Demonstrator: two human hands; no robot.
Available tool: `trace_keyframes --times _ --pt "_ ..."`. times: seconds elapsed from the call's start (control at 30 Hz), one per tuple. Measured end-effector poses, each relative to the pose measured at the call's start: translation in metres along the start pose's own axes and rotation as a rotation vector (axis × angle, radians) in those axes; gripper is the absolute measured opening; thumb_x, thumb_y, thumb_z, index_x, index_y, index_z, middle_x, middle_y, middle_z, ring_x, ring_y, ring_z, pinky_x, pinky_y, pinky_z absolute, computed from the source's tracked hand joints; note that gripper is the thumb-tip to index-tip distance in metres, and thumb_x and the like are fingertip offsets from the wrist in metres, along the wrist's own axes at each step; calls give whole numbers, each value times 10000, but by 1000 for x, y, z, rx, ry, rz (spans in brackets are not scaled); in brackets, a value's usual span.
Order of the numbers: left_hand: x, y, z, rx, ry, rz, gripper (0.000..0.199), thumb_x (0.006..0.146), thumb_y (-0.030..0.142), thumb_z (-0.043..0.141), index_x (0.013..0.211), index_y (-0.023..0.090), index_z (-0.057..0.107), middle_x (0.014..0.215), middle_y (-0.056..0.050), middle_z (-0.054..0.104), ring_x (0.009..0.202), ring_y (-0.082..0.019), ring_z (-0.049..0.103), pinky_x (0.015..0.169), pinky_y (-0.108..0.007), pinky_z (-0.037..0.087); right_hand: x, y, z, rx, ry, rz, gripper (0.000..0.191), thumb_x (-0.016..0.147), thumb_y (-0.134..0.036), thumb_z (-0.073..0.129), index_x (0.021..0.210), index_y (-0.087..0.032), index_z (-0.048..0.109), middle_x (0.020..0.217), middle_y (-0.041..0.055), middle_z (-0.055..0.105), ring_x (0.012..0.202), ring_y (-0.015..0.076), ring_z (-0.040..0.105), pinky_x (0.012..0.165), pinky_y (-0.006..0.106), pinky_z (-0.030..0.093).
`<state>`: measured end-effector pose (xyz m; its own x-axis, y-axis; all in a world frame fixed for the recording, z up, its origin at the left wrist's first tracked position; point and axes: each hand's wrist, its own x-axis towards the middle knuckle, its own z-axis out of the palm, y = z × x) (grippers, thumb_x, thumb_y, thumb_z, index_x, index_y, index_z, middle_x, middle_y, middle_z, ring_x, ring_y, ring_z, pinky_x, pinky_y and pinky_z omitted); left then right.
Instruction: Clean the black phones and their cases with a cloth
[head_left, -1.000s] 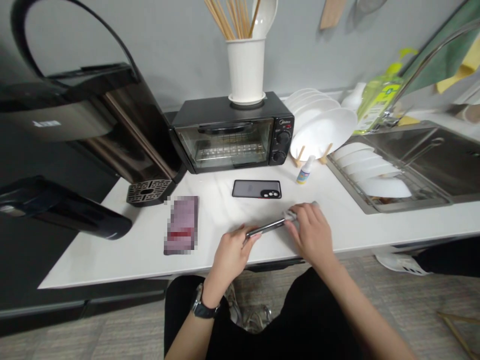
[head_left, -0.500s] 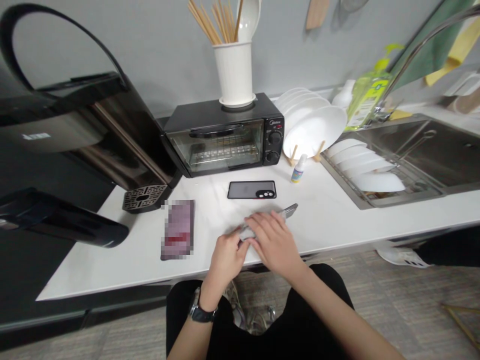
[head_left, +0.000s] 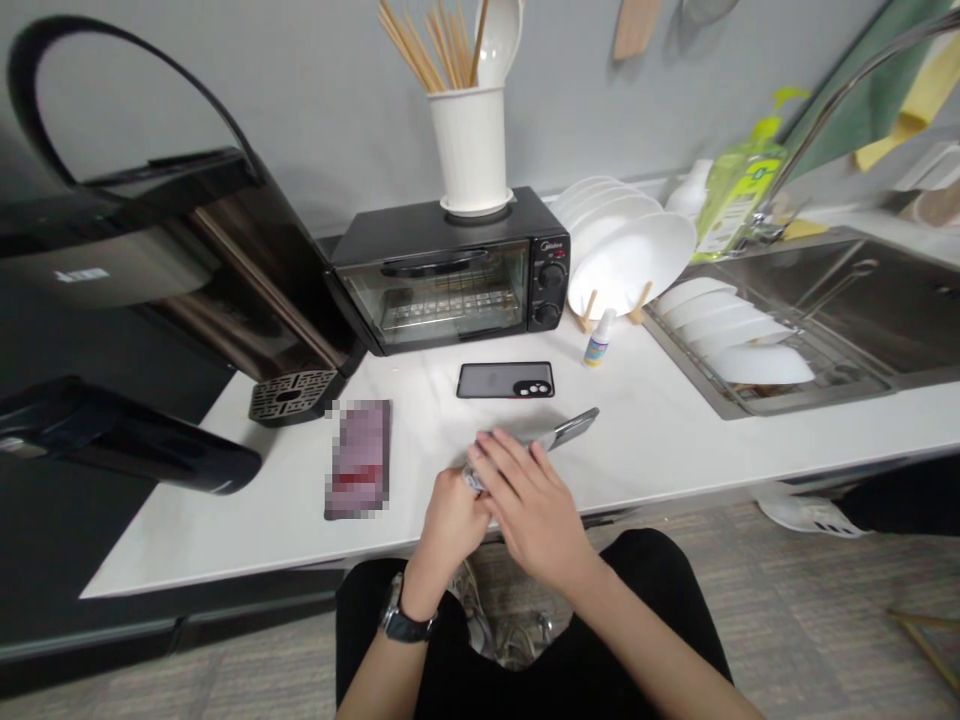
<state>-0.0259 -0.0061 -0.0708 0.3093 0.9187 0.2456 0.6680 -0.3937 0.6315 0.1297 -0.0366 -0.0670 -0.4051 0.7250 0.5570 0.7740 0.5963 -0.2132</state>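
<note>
Near the counter's front edge, my left hand [head_left: 454, 518] grips the near end of a slim grey phone [head_left: 576, 427], which is tilted up to the right. My right hand [head_left: 531, 505] lies over the phone with its fingers pressing a pale cloth [head_left: 474, 479] on it; most of the cloth is hidden. Behind the hands a dark-framed phone case [head_left: 505, 380] lies flat. A small spray bottle [head_left: 598, 340] stands to its right. Left of my hands lies a purple, partly pixelated phone-like item [head_left: 360, 460].
A toaster oven [head_left: 450, 290] stands at the back under a white utensil holder [head_left: 471, 145]. At left are a black appliance [head_left: 247, 270] and a dark bottle [head_left: 150, 447]. White plates [head_left: 634, 260] and a sink [head_left: 874, 375] are at right.
My right hand has slid left and toward me along the phone with the cloth. More of the phone's far end shows. The view has shifted slightly.
</note>
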Motion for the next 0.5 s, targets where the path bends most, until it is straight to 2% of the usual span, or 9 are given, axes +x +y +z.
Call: trace_keyframes --times 0.03,0.1,0.17,0.23,0.27,0.33,0.43,0.5 --pt "0 1 0 -2 6 -12 186 913 130 582 873 159 762 797 -81 791 661 -211 709 644 -286 509 -2 12 -4 -14 26 39 520 1094 -274 386 1595 -133 377 1604 133 514 1550 267 359 1260 483 277" --pt "1 4 0 -22 11 -32 191 988 226 591 971 166 772 834 -70 800 678 -197 712 666 -276 509 -1 41 -14 -33 90 160 442 1093 -301 408 1487 -119 494 1478 166 609 1488 308 435 1240 527 308" --pt "2 8 -1 -54 10 -41 225 1027 312 593 1027 181 775 855 -57 804 700 -188 718 693 -269 512 4 66 -22 -47 130 283 323 1094 -319 412 1254 -143 630 1246 156 699 1326 325 567 1208 560 350" --pt "2 9 -1 -72 14 -45 237 1036 335 590 1027 188 775 847 -49 800 709 -186 720 711 -266 514 12 74 -25 -64 160 372 304 1096 -301 385 1058 -175 658 1078 129 708 1189 315 626 1174 572 388" --pt "2 10 -1 -73 19 -46 236 1035 335 590 1014 186 773 832 -48 796 703 -186 717 708 -266 514 15 70 -23 -68 172 392 310 1096 -290 375 1029 -181 657 1063 128 705 1198 320 619 1168 577 392" --pt "2 8 -1 -51 30 -40 225 1024 295 579 963 179 761 799 -50 785 681 -186 707 684 -268 511 19 50 -14 -52 175 357 296 1088 -283 392 1117 -162 660 1154 148 707 1333 342 548 1193 589 359" --pt "2 2 1 -3 20 -8 192 920 133 561 835 174 728 761 -56 770 649 -191 691 641 -272 498 15 9 0 19 75 136 414 1081 -310 433 1426 -112 550 1423 158 648 1497 318 416 1254 553 289" --pt "1 -1 1 15 6 2 189 825 69 559 770 175 706 735 -58 759 628 -195 680 620 -276 487 7 -5 3 55 -14 -13 493 1086 -298 418 1548 -126 447 1551 128 569 1530 270 385 1266 493 289"
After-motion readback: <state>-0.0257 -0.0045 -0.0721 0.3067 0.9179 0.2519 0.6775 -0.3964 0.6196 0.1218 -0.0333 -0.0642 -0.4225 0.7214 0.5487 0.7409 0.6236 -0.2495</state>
